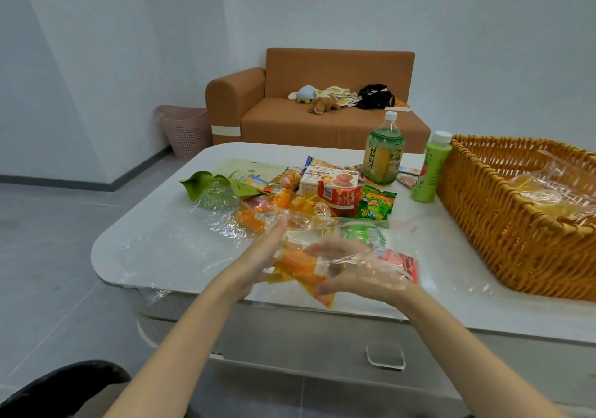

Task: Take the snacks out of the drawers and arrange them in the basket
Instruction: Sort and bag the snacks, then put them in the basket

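Both hands meet over the front of the white table (145,246). My right hand (358,275) grips an orange and yellow snack packet (300,267), its fingers curled round the lower end. My left hand (258,256) lies against the packet's left side with fairly straight fingers. Just beyond is a pile of snacks: a biscuit box (329,177), a red packet (338,198), a green packet (375,206) and clear-wrapped orange sweets (258,214). The wicker basket (529,256) stands at the right and holds clear-wrapped yellow packets (541,191).
A large green bottle (383,156) and a smaller light-green bottle (430,172) stand between the pile and the basket. A drawer with a handle (385,356) is closed in the table front. An orange sofa (322,120) and a pink bin (188,130) are behind.
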The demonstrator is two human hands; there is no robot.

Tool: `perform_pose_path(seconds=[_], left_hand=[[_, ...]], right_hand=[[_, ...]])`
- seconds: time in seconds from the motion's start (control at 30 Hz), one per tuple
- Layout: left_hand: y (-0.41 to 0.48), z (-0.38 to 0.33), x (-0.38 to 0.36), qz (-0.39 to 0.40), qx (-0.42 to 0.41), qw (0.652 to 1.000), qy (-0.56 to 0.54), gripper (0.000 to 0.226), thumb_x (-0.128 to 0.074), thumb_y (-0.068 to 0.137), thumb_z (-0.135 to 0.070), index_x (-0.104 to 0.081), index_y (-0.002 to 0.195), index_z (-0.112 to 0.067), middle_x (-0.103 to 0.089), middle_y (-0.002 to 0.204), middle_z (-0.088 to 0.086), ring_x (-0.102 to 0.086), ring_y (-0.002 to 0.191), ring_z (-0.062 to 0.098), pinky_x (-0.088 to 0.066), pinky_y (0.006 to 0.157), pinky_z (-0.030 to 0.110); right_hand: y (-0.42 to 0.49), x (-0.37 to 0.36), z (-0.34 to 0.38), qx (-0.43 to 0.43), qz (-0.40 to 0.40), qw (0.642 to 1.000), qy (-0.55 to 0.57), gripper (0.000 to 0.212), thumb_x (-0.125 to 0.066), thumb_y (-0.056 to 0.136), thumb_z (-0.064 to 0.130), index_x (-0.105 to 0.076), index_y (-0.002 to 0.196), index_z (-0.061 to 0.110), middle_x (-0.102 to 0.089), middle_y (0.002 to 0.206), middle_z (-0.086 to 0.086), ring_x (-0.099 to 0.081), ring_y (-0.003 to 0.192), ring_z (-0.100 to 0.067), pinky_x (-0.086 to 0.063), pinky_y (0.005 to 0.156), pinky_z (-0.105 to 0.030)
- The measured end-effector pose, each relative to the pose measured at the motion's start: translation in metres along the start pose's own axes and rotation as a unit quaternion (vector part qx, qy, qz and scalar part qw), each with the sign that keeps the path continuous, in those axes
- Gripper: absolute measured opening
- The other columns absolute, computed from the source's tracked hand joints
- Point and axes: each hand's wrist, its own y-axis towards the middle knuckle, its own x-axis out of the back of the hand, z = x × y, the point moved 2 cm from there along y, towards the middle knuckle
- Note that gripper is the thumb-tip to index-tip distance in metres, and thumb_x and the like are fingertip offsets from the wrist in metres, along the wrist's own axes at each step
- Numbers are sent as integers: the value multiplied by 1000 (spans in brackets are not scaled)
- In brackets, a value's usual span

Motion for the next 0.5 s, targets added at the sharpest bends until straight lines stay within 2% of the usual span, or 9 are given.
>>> perform_pose_path(seconds=[0.13, 0.2, 0.27, 0.37, 0.43, 0.5], left_hand=[[5, -1, -5, -33, -19, 999, -17, 51, -26, 93, -66, -30, 142, -49, -69, 110, -5, -65, 106, 25, -38, 105, 51], [6, -1, -7, -53, -36, 997, -31, 47, -24, 98, -59, -35, 141, -46, -70, 101, -1, -68, 97, 25, -39, 105, 53], [7, 0, -10, -70, -41, 996, -29, 48, -23, 99, -57, -38, 142, -42, -70, 94, 1, -67, 96, 27, -40, 105, 52], [7, -1, -10, -94, -50, 993, -46, 49, -22, 98, -58, -38, 142, -42, -69, 97, 5, -68, 92, 25, -45, 99, 47], [9, -2, -7, -105, -48, 991, -73, 51, -26, 96, -61, -40, 138, -37, -70, 101, 7, -68, 92, 25, -45, 99, 49], [11, -2, -3, -90, -43, 988, -114, 52, -33, 93, -63, -42, 134, -34, -68, 113, 8, -67, 97, 26, -44, 100, 50]], right_hand=[[3, -12, -2, 45, -8, 998, -51, 45, -86, 61, 13, -71, 95, 38, -66, 107, 12, -58, 102, -5, -47, 90, -26], [5, -19, -4, 42, 19, 996, -73, 43, -85, 65, 19, -71, 102, 34, -66, 109, 10, -59, 101, -4, -47, 92, -26], [6, -25, -9, 4, 56, 998, -39, 45, -81, 72, 20, -62, 111, 30, -64, 117, 7, -59, 107, -7, -47, 97, -31], [4, -20, -9, -51, 92, 993, 62, 39, -71, 81, 7, -51, 111, 23, -62, 119, -4, -60, 110, -16, -47, 100, -37], [5, -16, -10, -64, 87, 988, 114, 35, -64, 85, 0, -50, 112, 17, -64, 116, -8, -63, 107, -19, -48, 99, -33], [4, -13, -9, -62, 55, 986, 143, 36, -64, 86, -3, -50, 116, 10, -66, 112, -7, -65, 101, -17, -51, 91, -25]])
